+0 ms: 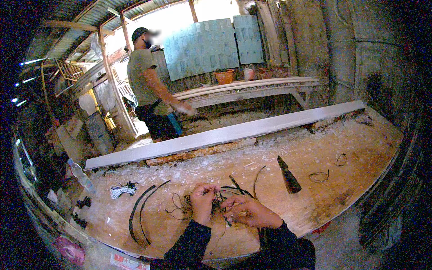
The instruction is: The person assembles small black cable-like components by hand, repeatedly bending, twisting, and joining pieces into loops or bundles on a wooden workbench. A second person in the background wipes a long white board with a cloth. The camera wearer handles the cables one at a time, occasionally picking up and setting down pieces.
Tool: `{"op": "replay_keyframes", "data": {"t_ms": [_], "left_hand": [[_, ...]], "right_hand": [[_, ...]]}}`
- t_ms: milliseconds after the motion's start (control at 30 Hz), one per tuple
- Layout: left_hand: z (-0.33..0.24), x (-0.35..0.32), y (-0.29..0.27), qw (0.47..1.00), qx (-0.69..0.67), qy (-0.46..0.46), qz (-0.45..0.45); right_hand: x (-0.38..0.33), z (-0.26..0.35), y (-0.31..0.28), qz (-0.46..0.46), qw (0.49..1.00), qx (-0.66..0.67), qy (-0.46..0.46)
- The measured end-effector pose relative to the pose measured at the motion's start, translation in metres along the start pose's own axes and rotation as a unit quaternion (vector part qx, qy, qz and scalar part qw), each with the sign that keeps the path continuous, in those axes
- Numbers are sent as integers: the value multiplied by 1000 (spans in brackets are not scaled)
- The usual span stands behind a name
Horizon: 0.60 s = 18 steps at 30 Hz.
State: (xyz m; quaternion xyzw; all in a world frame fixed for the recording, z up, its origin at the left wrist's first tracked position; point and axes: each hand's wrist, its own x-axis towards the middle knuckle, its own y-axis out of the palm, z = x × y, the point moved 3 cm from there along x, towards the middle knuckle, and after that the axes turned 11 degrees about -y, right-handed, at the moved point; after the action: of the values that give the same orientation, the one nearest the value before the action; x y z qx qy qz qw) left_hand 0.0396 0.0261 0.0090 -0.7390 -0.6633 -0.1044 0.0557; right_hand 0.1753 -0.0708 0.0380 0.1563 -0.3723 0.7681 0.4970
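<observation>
Close together over the wooden tabletop, my left hand and my right hand are both closed in a pinch. Thin dark strands run between and below the fingers; their exact kind is too small to make out. A tangle of fine dark wire lies against my left hand. Beyond my right hand, curved dark strips rest on the wood. Two more long curved black strips lie to the left. A dark pointed cone stands to the right, leaning slightly.
A bundle of white cord, black clumps and a clear plastic bottle are at the left. Small wire loops lie right. A long white board edges the far side. Beyond it a person stands by a bench with an orange bucket.
</observation>
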Motion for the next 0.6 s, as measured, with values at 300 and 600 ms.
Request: {"op": "replay_keyframes", "data": {"t_ms": [300, 600], "left_hand": [[-4, -5, 6, 996, 37, -20, 77], [10, -1, 9, 981, 55, -13, 188]], "right_hand": [[2, 9, -5, -40, 997, -58, 15], [-2, 11, -16, -204, 973, -53, 90]]}}
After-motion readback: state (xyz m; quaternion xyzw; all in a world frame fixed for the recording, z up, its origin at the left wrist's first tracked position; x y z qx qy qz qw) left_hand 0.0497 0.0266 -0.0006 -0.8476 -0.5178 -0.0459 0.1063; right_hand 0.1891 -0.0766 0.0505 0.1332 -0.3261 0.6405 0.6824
